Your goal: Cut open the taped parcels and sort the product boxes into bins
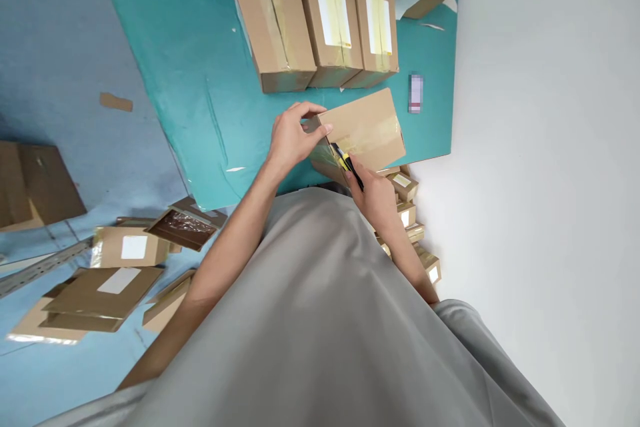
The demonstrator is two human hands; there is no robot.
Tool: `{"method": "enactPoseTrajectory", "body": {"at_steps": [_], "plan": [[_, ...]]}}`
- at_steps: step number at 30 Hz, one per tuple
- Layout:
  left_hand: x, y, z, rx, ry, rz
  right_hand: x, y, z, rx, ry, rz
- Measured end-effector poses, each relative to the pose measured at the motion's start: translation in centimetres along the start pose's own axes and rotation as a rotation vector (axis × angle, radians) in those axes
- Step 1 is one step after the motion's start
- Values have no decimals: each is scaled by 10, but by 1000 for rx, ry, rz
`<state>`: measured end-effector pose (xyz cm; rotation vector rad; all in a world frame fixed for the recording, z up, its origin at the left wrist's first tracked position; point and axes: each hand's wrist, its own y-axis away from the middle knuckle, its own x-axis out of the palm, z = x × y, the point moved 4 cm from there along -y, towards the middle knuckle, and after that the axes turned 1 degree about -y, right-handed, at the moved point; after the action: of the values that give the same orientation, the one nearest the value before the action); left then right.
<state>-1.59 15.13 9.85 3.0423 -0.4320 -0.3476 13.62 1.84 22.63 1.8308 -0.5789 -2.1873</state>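
A taped cardboard box [367, 123] sits at the near edge of the green table, close to my body. My left hand [296, 133] grips its left upper corner, thumb on the top face and fingers at the far side. My right hand [374, 193] is wrapped round a black and yellow utility knife [346, 160]. The knife's tip is at the box's left end, by the taped edge just below my left thumb. Whether the blade is in the tape I cannot tell.
Three sealed boxes [330, 13] stand in a row at the table's [210, 107] back. A blurred small item [415, 93] lies right. A white wall [545, 147] borders the right side. Opened cartons [105, 293] litter the floor left; small boxes [405, 213] are stacked below the table's right.
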Motion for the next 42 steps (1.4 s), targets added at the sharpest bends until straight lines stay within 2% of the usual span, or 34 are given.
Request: {"method": "enactPoseTrajectory", "body": {"at_steps": [9, 19, 33, 37, 42], "plan": [[-1, -1, 1, -1, -8, -1, -16, -1, 23, 91, 165, 160], [-2, 1, -3, -37, 14, 7, -3, 9, 44, 153, 371, 201], [0, 2, -2, -53, 5, 9, -10, 7, 49, 192, 410, 264], [1, 4, -2, -49, -2, -7, -10, 0, 53, 151, 398, 271], [4, 10, -5, -58, 3, -15, -13, 11, 43, 162, 381, 331]]}}
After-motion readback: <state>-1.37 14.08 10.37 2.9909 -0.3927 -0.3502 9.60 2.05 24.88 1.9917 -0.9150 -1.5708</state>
